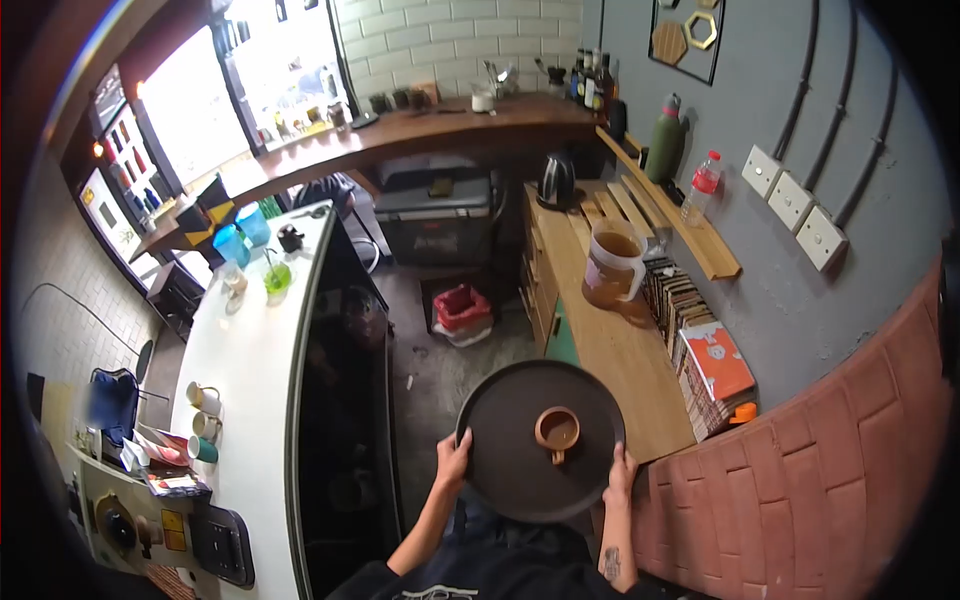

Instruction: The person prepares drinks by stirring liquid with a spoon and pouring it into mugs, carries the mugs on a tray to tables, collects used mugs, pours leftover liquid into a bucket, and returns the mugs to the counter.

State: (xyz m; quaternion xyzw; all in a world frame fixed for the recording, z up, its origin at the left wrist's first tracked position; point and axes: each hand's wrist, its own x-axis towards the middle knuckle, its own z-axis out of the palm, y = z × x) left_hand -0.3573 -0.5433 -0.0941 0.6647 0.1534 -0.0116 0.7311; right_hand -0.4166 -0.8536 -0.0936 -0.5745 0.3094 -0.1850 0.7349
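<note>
A round dark tray is held out level in front of my body. My left hand grips its left rim, with fingers closed at the edge. At the right rim, my right hand holds the tray in the same way. On the tray, right of its middle, stands a small brown cup with a brownish drink inside and its handle toward me. The fingers beneath the tray are hidden.
A white counter with mugs runs along the left. The wooden cabinet at right bears a pitcher, a kettle and books. A red-lined bin stands on the floor ahead. The brick wall is near right.
</note>
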